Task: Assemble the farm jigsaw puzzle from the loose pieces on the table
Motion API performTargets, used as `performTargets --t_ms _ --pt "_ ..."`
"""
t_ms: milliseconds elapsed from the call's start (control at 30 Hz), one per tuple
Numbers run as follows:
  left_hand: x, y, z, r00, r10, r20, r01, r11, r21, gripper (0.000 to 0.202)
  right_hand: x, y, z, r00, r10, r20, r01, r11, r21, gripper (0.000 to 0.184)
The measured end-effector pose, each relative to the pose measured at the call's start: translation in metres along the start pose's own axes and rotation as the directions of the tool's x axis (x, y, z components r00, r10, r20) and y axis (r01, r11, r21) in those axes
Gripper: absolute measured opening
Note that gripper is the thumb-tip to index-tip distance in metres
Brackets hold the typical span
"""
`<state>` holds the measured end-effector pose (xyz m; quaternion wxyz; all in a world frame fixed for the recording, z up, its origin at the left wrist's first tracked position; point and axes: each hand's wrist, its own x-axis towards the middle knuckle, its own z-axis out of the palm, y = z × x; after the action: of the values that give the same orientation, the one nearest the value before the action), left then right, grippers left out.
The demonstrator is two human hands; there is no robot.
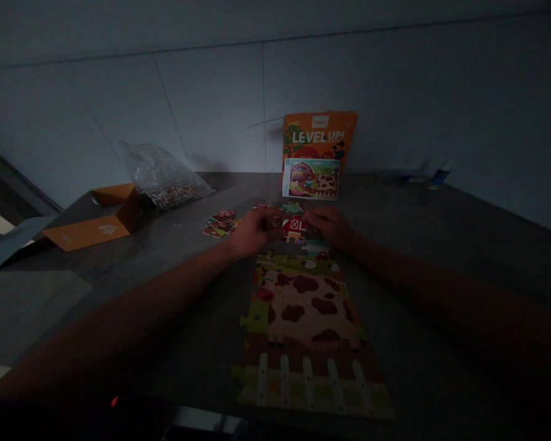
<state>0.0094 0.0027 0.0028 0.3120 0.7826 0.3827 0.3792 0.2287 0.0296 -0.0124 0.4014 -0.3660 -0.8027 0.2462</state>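
A partly assembled jigsaw puzzle (303,318) with a spotted cow and a white fence lies on the dark table (441,257) in front of me. My left hand (252,231) and my right hand (330,225) rest at the puzzle's far edge, fingers curled on a red barn piece (294,225) between them. Both hands touch pieces there; the dim light hides the finger detail. Loose puzzle pieces (220,223) lie just left of my left hand.
An orange "LEVEL UP!" box (319,138) leans on the wall, a picture card (311,178) propped against it. A clear plastic bag (163,174) of pieces and an orange box lid (96,226) lie at the left. Small items (434,179) sit far right.
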Motion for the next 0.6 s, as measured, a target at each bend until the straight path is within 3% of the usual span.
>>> performTargets --t_ms 200,600 --pt "-0.0016 0.0008 -0.0011 1.0 -0.017 0.018 0.017 0.999 0.035 0.031 -0.0012 -0.0041 -0.0036 0.99 -0.086 0.108 0.092 0.994 -0.054 0.044" --pt "-0.0011 -0.0033 -0.0033 0.998 -0.038 0.057 0.035 0.998 0.057 0.03 -0.0004 0.0007 -0.0014 0.975 -0.137 0.175 0.159 0.98 -0.118 0.043"
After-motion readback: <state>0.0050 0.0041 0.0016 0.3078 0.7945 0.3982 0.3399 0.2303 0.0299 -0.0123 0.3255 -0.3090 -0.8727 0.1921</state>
